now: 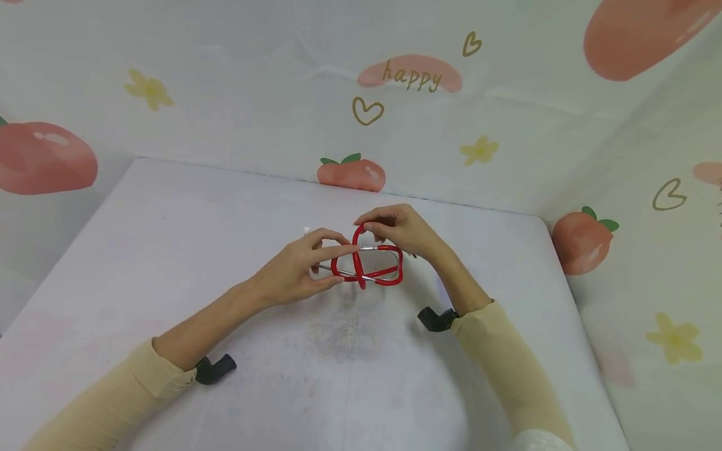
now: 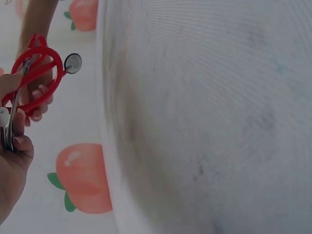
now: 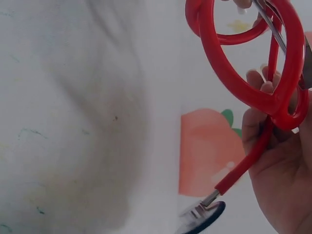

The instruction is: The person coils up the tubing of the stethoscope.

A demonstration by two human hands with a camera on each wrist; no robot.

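A stethoscope with red tubing [image 1: 401, 266] is held up above the table, its tube looped over itself in a coil. My left hand [image 1: 290, 268] grips the coil's left side, thumb below and fingers above, around the metal ear tubes [image 2: 15, 109]. A white ear tip [image 2: 4, 116] sticks out by that hand. At the top, my right hand [image 1: 407, 230] pinches a bend of the red tube between thumb and fingers. The round chest piece [image 2: 73, 63] hangs free on a short end of tube beyond the right hand. Parts of the coil are hidden behind fingers.
Below the hands lies a white table [image 1: 338, 388] with faint smudges. A white cloth [image 1: 254, 94] printed with peaches, flowers and hearts rises behind and to the right of it. Black wrist mounts [image 1: 215, 369] sit at both cuffs.
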